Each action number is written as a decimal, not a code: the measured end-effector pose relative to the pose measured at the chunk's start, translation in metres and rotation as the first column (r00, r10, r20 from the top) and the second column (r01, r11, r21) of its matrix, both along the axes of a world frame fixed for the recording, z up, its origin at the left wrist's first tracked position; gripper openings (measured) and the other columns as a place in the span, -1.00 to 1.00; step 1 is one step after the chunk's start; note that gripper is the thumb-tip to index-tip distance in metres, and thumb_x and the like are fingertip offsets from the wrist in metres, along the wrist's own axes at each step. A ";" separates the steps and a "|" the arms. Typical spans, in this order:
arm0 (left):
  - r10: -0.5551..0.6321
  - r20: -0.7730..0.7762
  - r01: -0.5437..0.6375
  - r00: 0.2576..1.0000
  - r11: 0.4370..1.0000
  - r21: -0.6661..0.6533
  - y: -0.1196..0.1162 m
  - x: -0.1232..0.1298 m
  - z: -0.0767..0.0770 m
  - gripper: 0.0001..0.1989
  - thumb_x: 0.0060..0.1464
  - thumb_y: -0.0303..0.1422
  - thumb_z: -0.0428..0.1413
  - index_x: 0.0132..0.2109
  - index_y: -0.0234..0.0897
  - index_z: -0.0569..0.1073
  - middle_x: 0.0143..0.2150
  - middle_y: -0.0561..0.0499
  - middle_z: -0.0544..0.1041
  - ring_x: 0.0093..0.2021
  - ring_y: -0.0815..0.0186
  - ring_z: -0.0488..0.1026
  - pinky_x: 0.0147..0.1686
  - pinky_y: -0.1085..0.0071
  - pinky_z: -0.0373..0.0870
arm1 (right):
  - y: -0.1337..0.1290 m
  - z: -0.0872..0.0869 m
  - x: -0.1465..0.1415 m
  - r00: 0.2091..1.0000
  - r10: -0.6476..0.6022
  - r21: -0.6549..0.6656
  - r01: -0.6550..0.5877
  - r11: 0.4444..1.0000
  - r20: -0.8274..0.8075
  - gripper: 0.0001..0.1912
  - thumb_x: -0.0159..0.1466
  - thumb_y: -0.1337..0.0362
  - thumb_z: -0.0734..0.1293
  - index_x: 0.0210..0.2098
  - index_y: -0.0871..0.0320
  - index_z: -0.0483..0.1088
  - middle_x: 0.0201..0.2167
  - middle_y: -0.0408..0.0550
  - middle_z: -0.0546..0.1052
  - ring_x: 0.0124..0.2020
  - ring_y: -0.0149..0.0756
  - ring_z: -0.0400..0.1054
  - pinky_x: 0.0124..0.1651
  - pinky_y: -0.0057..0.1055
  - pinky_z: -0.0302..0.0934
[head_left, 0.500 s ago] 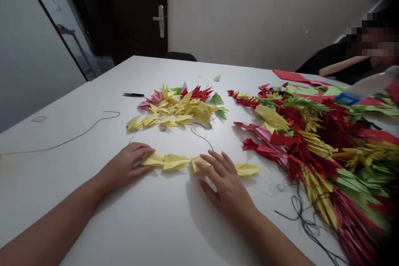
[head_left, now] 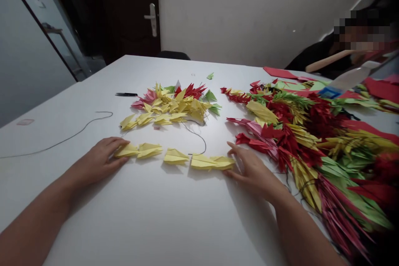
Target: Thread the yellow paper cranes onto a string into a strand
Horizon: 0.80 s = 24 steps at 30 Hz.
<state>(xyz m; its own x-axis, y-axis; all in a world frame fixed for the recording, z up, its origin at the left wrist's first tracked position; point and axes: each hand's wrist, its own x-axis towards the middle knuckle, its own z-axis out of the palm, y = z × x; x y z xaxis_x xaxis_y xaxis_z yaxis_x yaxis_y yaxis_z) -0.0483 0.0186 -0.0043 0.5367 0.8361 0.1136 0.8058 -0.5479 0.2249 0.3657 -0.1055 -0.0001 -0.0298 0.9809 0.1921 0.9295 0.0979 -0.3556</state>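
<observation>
Several yellow papers lay in a broken row on the surface. The left hand had its grip closed about one end; the right hand, at the other, had its grip parted. Uneven pulling, it was judged, could widen gaps or crease them.

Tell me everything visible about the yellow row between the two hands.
The row is of folded, pointed yellow pieces, apparently paper, lying end to end on the white table. A clear gap splits it near the middle; the rightmost pieces abut or overlap. The left hand has fingers at its left end, the right hand at its right. Whether the dark thread joins it is unclear.
</observation>
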 end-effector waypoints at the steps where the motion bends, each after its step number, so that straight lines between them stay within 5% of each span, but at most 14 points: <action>1: 0.002 0.001 -0.002 1.000 1.000 0.011 0.001 -0.002 -0.001 -0.50 0.08 0.00 -0.07 0.04 -0.21 0.33 0.06 -0.14 0.34 0.07 0.08 0.28 0.07 0.15 0.22 | 0.001 0.001 0.000 1.000 0.004 -0.017 -0.004 1.000 -0.008 -0.46 0.10 0.18 0.28 0.08 0.18 0.25 -0.17 0.07 0.49 -0.13 -0.13 0.37 -0.06 -0.16 0.24; 3: 0.000 0.004 0.000 1.000 1.000 0.028 0.002 -0.003 -0.003 -0.53 0.10 -0.02 -0.08 0.03 -0.21 0.33 0.06 -0.10 0.34 0.08 0.06 0.28 0.06 0.14 0.23 | 0.004 0.003 -0.001 1.000 0.012 -0.033 -0.012 0.999 -0.005 -0.69 0.13 0.27 0.21 -0.15 0.17 0.40 -0.31 0.02 0.52 -0.24 -0.18 0.39 -0.15 -0.23 0.25; 6: -0.001 0.004 0.001 1.000 0.999 0.038 0.003 -0.003 -0.005 -0.57 0.10 -0.07 -0.08 0.01 -0.20 0.34 0.05 -0.08 0.35 0.06 0.05 0.29 0.04 0.15 0.26 | 0.006 0.006 -0.003 0.999 0.001 -0.024 -0.002 1.000 -0.040 -0.76 0.14 0.34 0.13 -0.40 0.15 0.43 -0.42 -0.02 0.52 -0.34 -0.24 0.39 -0.27 -0.33 0.24; 14: 0.062 0.028 -0.063 0.998 0.997 0.033 -0.005 0.008 0.002 -0.47 0.03 0.05 -0.05 0.02 -0.17 0.38 0.03 -0.11 0.32 0.05 0.06 0.26 0.04 0.10 0.22 | 0.006 0.000 -0.006 0.947 -0.164 -0.053 0.155 0.986 -0.275 -0.69 0.22 0.22 0.10 -0.22 0.17 0.41 -0.56 -0.11 0.44 -0.53 -0.35 0.31 -0.46 -0.45 0.18; 20: 0.194 0.019 -0.193 0.981 0.981 -0.023 -0.009 0.022 0.008 -0.45 0.12 0.04 -0.17 0.00 -0.20 0.44 -0.15 -0.07 0.36 -0.20 0.21 0.38 -0.17 0.29 0.34 | 0.002 0.001 -0.038 0.980 -0.066 0.021 0.071 0.997 -0.189 -0.55 0.27 0.06 0.11 0.07 0.07 0.29 0.00 0.06 0.37 -0.52 -0.44 0.32 -0.36 -0.40 0.26; 24: 0.239 -0.006 -0.239 0.971 0.971 -0.021 -0.014 0.031 0.013 -0.48 0.16 -0.07 -0.23 -0.01 -0.27 0.45 -0.11 -0.10 0.38 -0.25 0.24 0.41 -0.21 0.34 0.36 | -0.003 0.008 -0.057 0.984 0.166 -0.126 -0.173 0.977 -0.062 -0.65 0.24 0.21 0.18 0.00 0.04 0.36 -0.02 -0.01 0.39 -0.32 -0.34 0.40 -0.25 -0.39 0.26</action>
